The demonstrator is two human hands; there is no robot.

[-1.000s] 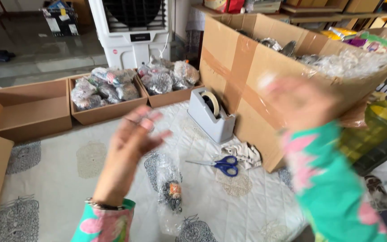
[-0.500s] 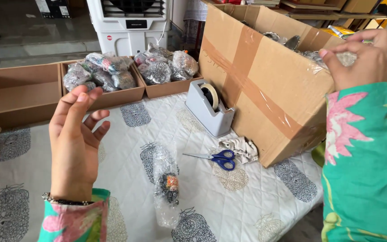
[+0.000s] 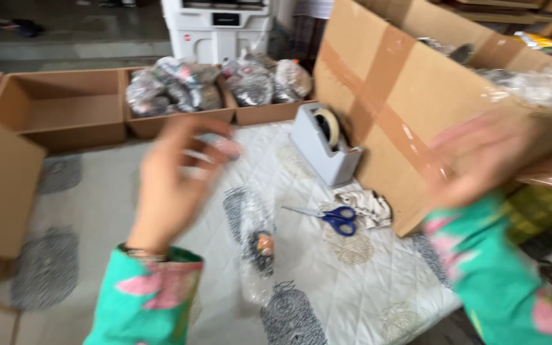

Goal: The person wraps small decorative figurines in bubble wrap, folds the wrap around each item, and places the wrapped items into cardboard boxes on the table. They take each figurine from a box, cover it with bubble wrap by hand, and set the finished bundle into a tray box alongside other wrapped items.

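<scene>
Hovering mid-air, both hands blurred, nothing visibly held. L hand (image 3: 174,185) is up left of the tape dispenser (image 3: 327,144), fingers loosely curled; can't tell if tips meet. R hand (image 3: 480,160) is right of the dispenser, in front of the big carton (image 3: 404,96); finger state can't tell, too smeared. The bubble-wrapped item (image 3: 257,246) lies flat on the quilt (image 3: 129,191), below-left of the dispenser and just left of the blue scissors (image 3: 337,218). Judged step: between grips, wrapped pc untouched. Any pickup needs a hand down to quilt lvl, fingers spread round the wrap.
</scene>
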